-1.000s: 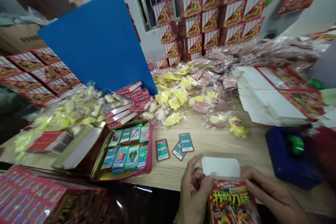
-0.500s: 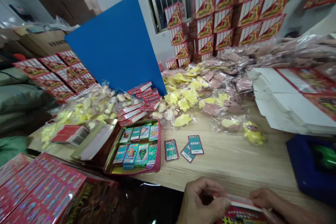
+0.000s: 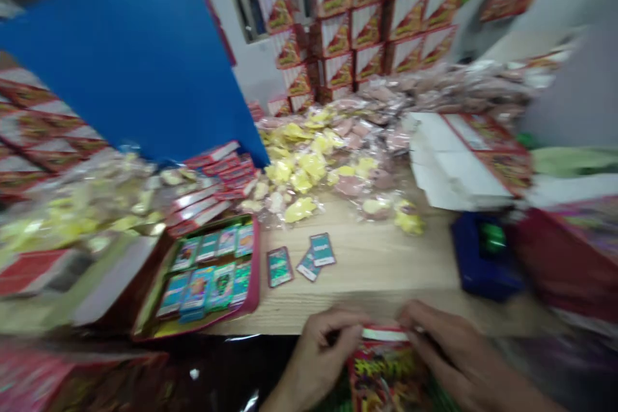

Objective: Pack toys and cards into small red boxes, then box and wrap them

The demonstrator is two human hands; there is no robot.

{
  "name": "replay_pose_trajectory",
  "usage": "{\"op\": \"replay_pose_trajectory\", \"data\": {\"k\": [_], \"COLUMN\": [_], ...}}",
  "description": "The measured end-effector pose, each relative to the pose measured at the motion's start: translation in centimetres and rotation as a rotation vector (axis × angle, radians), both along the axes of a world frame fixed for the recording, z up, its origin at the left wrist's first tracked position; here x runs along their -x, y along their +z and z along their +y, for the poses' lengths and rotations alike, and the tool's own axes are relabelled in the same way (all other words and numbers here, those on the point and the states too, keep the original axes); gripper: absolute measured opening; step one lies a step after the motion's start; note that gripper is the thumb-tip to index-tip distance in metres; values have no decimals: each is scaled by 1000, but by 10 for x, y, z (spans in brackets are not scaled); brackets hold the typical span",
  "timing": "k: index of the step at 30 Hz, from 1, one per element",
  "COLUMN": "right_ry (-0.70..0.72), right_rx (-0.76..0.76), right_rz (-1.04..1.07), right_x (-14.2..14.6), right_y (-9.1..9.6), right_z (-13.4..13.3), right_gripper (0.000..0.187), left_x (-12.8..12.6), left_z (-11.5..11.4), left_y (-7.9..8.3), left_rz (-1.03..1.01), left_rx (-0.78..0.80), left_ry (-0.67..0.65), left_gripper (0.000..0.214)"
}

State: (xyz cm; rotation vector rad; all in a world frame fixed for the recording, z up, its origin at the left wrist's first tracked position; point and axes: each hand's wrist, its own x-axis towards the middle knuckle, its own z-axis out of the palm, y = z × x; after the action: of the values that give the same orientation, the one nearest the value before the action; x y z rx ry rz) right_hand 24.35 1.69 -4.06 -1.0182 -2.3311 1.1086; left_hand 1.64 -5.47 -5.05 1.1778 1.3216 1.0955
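Low at the table's front edge, my left hand (image 3: 324,351) pinches the left top corner of a red printed box (image 3: 383,376) with a white strip along its upper edge. My right hand (image 3: 447,354) grips its right side, fingers closed on the edge. The box's lower part runs out of the frame. Beyond my hands lie a few teal cards (image 3: 316,254) and a single card or small stack (image 3: 279,266). To their left, an open tin (image 3: 255,270) holds card stacks in two rows.
Bagged yellow toys (image 3: 302,174) and a yellow figure (image 3: 409,217) lie farther back. A blue board (image 3: 130,58) stands at left beside flat red boxes (image 3: 226,170). Stacked display boxes (image 3: 367,26) line the wall. A blue tape dispenser-like object (image 3: 483,264) and unfolded cardboard (image 3: 434,154) are at right.
The view has swung right, shifting the table's contents leftward. The box has come more upright and fully between my hands, showing more of its printed front. Both hands still hold it.
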Motion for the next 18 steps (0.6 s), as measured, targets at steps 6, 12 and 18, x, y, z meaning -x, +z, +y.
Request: {"op": "replay_pose_trajectory", "data": {"k": [6,12,18], "right_ry": [90,65,57], "right_rx": [-1,20,0], "right_rz": [-4,95,80], "right_x": [6,3,-4], "right_y": [11,7,6], "right_z": [-15,-19,-17], "right_gripper": [12,14,10], "left_x": [28,30,20], "left_z": [-2,-8,0], "left_y": [-16,-16,-10], "left_rz": [175,272,283], "left_rx": [-278,-205,-247], "left_ry": [-171,-132,-194], "left_gripper": [25,28,31]}}
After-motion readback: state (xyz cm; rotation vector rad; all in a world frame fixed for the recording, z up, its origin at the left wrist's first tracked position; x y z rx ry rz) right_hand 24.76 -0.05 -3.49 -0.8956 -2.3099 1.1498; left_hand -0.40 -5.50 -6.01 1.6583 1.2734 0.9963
